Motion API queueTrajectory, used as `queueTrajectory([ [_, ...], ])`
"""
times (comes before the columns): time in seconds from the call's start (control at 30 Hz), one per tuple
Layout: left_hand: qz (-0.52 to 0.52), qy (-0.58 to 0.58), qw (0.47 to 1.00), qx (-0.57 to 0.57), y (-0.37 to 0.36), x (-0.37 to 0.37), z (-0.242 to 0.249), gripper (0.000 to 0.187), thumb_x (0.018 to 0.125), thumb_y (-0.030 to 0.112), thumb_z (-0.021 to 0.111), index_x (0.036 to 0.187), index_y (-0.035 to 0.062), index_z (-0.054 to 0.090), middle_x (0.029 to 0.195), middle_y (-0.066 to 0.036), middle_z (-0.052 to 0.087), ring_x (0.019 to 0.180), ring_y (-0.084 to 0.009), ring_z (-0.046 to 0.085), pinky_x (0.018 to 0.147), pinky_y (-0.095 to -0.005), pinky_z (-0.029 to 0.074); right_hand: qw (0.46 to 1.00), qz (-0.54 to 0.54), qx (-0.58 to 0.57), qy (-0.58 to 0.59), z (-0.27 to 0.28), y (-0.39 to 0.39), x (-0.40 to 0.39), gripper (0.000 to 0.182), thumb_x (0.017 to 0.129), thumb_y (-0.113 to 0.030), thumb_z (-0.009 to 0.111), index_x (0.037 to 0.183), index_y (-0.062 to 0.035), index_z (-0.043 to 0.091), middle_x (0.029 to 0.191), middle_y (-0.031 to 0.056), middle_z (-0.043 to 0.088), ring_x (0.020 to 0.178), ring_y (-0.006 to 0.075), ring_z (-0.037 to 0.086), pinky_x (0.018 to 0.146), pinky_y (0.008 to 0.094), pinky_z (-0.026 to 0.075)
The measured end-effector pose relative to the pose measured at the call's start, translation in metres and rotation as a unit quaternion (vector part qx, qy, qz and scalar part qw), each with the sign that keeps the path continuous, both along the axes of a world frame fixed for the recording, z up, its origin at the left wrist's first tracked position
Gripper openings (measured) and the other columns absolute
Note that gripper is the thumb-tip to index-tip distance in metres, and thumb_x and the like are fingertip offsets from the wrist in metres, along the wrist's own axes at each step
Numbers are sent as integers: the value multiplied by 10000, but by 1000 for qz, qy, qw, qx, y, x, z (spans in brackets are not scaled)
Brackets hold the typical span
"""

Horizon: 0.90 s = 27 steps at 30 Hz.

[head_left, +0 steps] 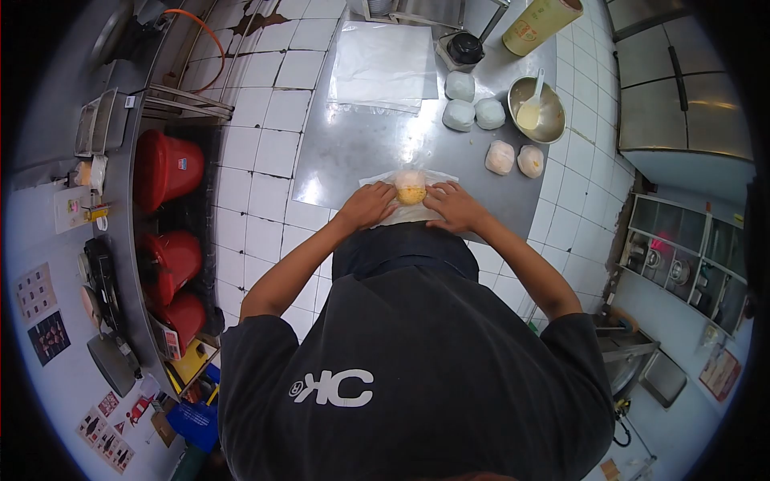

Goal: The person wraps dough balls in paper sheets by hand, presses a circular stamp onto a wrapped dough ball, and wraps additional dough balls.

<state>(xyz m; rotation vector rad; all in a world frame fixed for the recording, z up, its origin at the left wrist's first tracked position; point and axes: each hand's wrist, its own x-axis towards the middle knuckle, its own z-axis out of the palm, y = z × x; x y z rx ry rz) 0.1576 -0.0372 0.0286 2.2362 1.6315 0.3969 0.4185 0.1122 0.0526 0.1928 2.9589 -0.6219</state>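
At the front edge of the steel table, a round bun-like food item (411, 188) lies on a sheet of white wrapping paper (417, 215). Its near part is yellow and crumbly, its far part pale pink, perhaps seen through paper. My left hand (370, 204) has its fingers bent on the paper at the item's left side. From the right, my right hand (454, 206) holds the paper close against the item, fingertips near it. The fingertips of both hands are partly hidden. Two wrapped items with an orange tint (500, 158) sit to the right.
Several white wrapped bundles (459, 115) stand farther back beside a metal bowl (553, 112) with a white spoon (536, 86). A stack of paper sheets (381, 64), a black-topped device (464, 49) and a yellowish cylinder (541, 24) occupy the back. Red bins (166, 170) stand left.
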Motion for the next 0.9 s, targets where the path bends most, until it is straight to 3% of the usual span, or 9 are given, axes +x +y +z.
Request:
queueTrajectory([
  [0.13, 20, -9, 995, -95, 6, 6, 36, 486, 1034, 452, 553, 1197, -2, 610, 1107, -194, 670, 1079, -347, 652, 909, -458, 528, 999, -15, -49, 9, -12, 9, -12, 324, 1051, -359, 525, 1112, -59, 628, 1318, 239, 641, 1263, 408, 582, 1110, 537, 413],
  [0.2, 22, 4, 994, -103, 9, 10, 40, 473, 1029, 446, 564, 1176, -2, 600, 1071, -200, 680, 1045, -361, 666, 875, -470, 539, 985, -74, -154, -35, -11, 16, -18, 264, 1064, -279, 495, 1034, -39, 598, 1110, 248, 694, 1132, 428, 632, 1022, 536, 464],
  [0.3, 40, 9, 991, -127, 14, 8, 25, 411, 1028, 409, 575, 1133, 12, 578, 995, -206, 697, 968, -392, 689, 801, -494, 556, 970, -117, -201, -65, -10, 23, -27, 266, 1067, -278, 491, 1039, -32, 586, 1016, 247, 690, 1067, 446, 638, 946, 537, 488],
  [0.43, 117, -27, 982, -148, 18, 3, 8, 265, 1036, 304, 578, 1100, 49, 542, 893, -220, 704, 881, -438, 697, 722, -525, 550, 962, -166, -211, -60, -17, 27, -27, 268, 1064, -273, 500, 1029, -24, 593, 977, 252, 691, 991, 459, 645, 891, 534, 499],
  [0.6, 226, -117, 956, -144, 17, 10, -2, 225, 1026, 255, 594, 1115, 51, 558, 891, -254, 699, 882, -452, 692, 747, -549, 529, 940, -241, -239, -27, -20, 28, -31, 280, 1027, -255, 574, 961, -5, 680, 910, 270, 694, 901, 464, 662, 840, 539, 506],
  [0.73, 318, -150, 915, -196, 24, 11, -2, 249, 982, 222, 672, 1123, 20, 632, 990, -262, 727, 976, -449, 698, 799, -510, 543, 921, -300, -248, -27, -27, 20, -36, 271, 991, -262, 635, 948, -6, 714, 937, 261, 712, 931, 452, 680, 852, 511, 522],
  [0.83, 365, -198, 895, -165, 27, 12, -10, 250, 926, 177, 733, 1098, 19, 644, 989, -267, 733, 981, -442, 709, 811, -496, 548, 902, -355, -247, -2, -36, 17, -39, 250, 941, -248, 705, 921, 1, 724, 959, 259, 722, 957, 439, 693, 875, 485, 533],
  [0.9, 359, -207, 896, -157, 31, 9, -14, 270, 899, 167, 754, 1092, 18, 639, 975, -258, 736, 974, -441, 711, 811, -495, 548, 901, -366, -233, 11, -41, 17, -42, 224, 879, -166, 772, 998, 7, 692, 996, 247, 735, 988, 426, 705, 893, 478, 540],
])
